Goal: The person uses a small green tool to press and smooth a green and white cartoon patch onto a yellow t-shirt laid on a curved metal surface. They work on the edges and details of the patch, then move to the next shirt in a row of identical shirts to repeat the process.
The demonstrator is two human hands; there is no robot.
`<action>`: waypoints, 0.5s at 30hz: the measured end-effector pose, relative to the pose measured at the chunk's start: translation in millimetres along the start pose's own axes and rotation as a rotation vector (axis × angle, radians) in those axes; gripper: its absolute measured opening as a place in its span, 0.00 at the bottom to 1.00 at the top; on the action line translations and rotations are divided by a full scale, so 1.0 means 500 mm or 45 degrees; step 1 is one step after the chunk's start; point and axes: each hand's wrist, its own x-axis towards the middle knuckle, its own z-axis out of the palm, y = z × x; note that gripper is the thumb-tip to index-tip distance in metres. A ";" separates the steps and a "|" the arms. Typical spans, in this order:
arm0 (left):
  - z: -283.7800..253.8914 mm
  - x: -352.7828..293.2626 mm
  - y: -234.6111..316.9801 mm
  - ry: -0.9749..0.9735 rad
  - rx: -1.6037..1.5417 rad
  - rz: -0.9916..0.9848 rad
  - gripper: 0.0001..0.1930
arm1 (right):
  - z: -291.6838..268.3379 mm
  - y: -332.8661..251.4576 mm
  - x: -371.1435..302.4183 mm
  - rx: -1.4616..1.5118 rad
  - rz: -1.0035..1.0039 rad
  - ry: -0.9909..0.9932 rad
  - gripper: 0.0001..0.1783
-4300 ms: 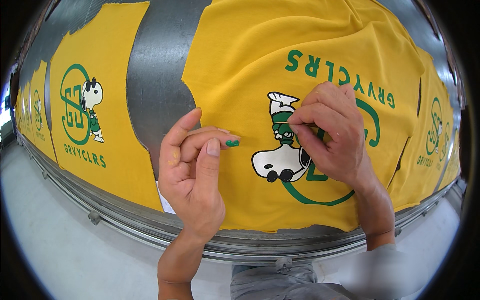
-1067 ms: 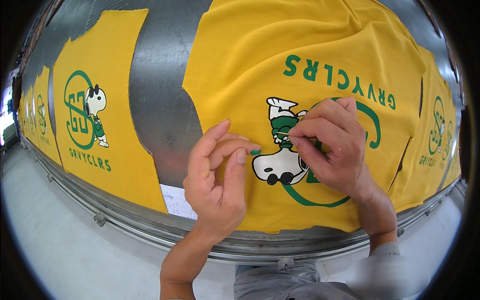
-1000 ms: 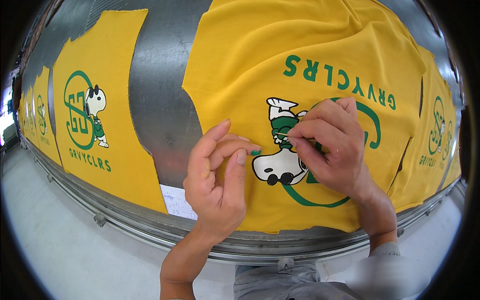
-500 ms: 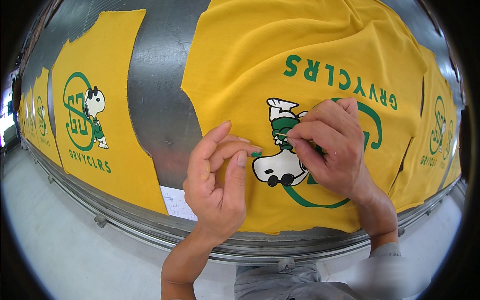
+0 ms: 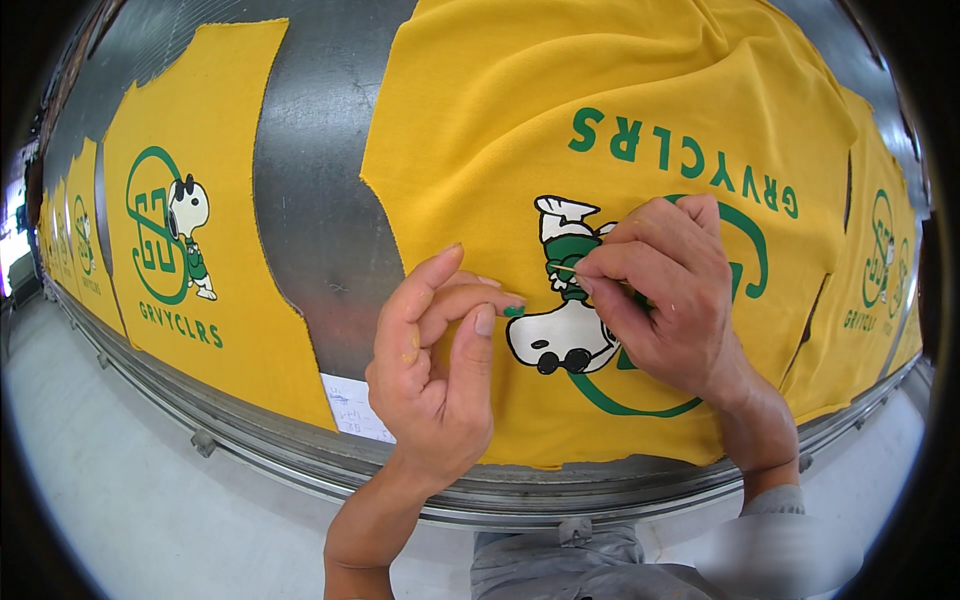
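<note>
OK so we've got a yellow cloth [image 5: 480,150] laid out on a dark metal table [image 5: 320,150], pretty rumpled toward the far end, with a cartoon dog [image 5: 560,330] printed on it, upside down from where we are. Our right hand [image 5: 670,290] has a thin pale stick [image 5: 565,267] pinched between thumb and fingers, and its tip is right at the dog's green shirt [image 5: 572,247]; touching or just above, we honestly can't tell. Our left hand [image 5: 430,370] is loosely curled and half open near the dog's head, and one fingertip carries a little blob of green paint [image 5: 514,311]. Our right hand also covers part of a green ring [image 5: 762,250], with green lettering [image 5: 622,135] beyond it. The table holds more yellow stuff too: a flat printed piece [image 5: 190,100] to our left across a strip of bare metal, and another piece [image 5: 868,160] off to our right. Some white paper [image 5: 355,408] with handwriting sits between the left piece and our left wrist.
</note>
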 end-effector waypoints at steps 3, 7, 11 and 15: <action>0.000 0.000 0.002 -0.001 0.004 -0.009 0.18 | -0.002 -0.003 0.002 0.004 0.011 -0.002 0.11; -0.001 0.000 0.001 -0.010 0.002 0.000 0.18 | 0.001 -0.001 -0.001 0.017 0.014 0.023 0.10; -0.002 0.001 0.003 -0.015 0.002 -0.001 0.18 | -0.005 -0.003 0.003 0.007 0.014 -0.009 0.12; -0.003 -0.002 0.004 -0.014 -0.004 -0.001 0.18 | -0.005 -0.005 0.002 0.011 0.016 -0.002 0.12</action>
